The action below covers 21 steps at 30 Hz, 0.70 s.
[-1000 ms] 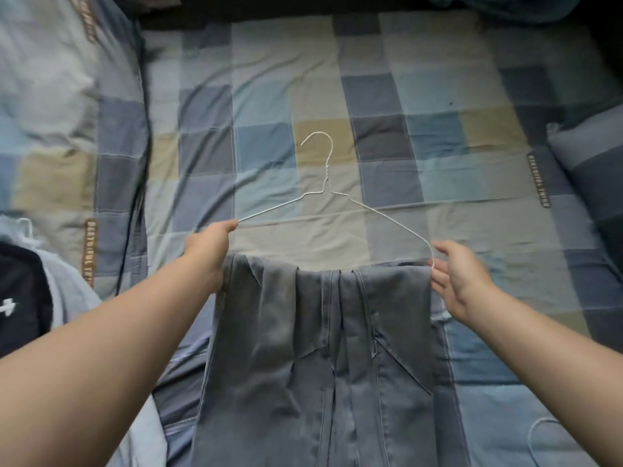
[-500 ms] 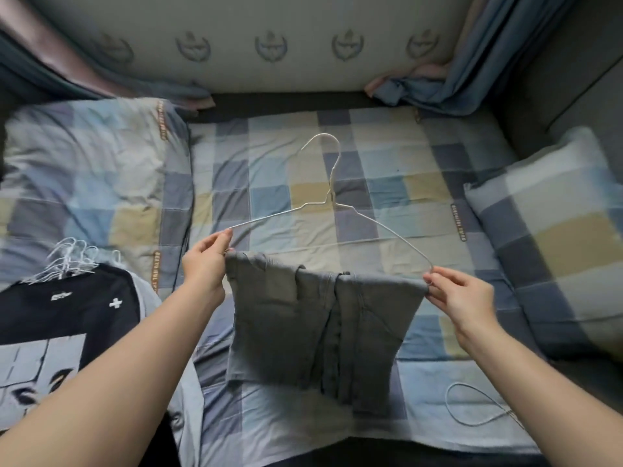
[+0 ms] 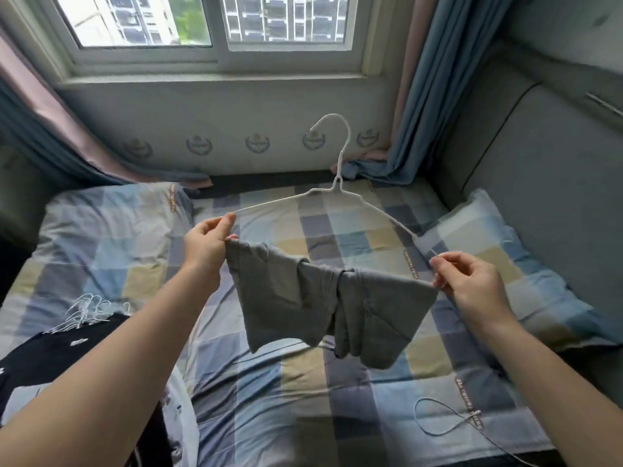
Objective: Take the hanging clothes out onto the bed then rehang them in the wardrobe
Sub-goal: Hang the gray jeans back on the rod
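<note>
Lifted now, no longer low over the bed (image 3: 303, 392) as a second ago: white wire hanger (image 3: 269, 204) held up in front of the window (image 3: 215, 59), hook uppermost. Pinched at its left end by the left grip (image 3: 205, 251), thumb and fingertips closed on the wire right beside the edge of the grey trousers (image 3: 320, 298). Pinched at its right corner by the right grip (image 3: 468, 281) in much the same way.

Trousers folded over the bottom bar, bunched toward the middle, both halves hanging free and short, hems well apart from the checked sheet below, no longer trailing down toward the camera. Bar sloping a little, lower at the right end.

Reads as the draping step done: garment seated on the hanger, ready for the carry to the wardrobe, not in view here. Limp, creased cloth on thin wire, likely to slide if tipped further, so best kept level.

Left on the bed at the left: a black garment (image 3: 50, 358) with a bunch of white hangers (image 3: 87, 308) at its top.
</note>
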Motion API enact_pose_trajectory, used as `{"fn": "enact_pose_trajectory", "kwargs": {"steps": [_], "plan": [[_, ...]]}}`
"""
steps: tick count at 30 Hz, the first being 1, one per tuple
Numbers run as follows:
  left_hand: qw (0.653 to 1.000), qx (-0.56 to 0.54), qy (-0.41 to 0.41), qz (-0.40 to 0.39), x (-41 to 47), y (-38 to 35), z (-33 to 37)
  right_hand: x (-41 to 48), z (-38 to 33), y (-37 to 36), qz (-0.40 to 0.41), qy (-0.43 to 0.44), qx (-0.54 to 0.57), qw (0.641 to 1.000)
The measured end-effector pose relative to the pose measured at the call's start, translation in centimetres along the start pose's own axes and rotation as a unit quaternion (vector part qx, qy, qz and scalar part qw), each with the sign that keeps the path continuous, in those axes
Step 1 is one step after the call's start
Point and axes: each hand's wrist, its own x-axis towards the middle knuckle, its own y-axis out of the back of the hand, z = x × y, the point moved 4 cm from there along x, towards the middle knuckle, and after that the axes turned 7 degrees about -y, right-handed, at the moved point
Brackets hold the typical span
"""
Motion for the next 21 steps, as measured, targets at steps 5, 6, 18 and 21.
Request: {"fn": "enact_pose_trajectory", "kwargs": {"steps": [5,6,18,21], "plan": [[0.995,-0.021,-0.067,-0.07,-0.4,-3.1,4.9,-3.6,-6.6,2.8,0.022,0.068,-0.036,0.997],[0.993,-0.021,-0.078,-0.088,-0.4,-3.7,5.8,-4.3,-7.7,3.3,0.03,0.08,-0.048,0.995],[0.924,0.025,-0.134,-0.357,-6.4,-10.9,10.1,-15.6,-13.7,4.1,0.079,0.086,-0.041,0.992],[0.893,0.043,-0.136,-0.426,-9.7,-12.8,9.7,-19.5,-14.1,4.4,0.101,0.081,-0.008,0.992]]}}
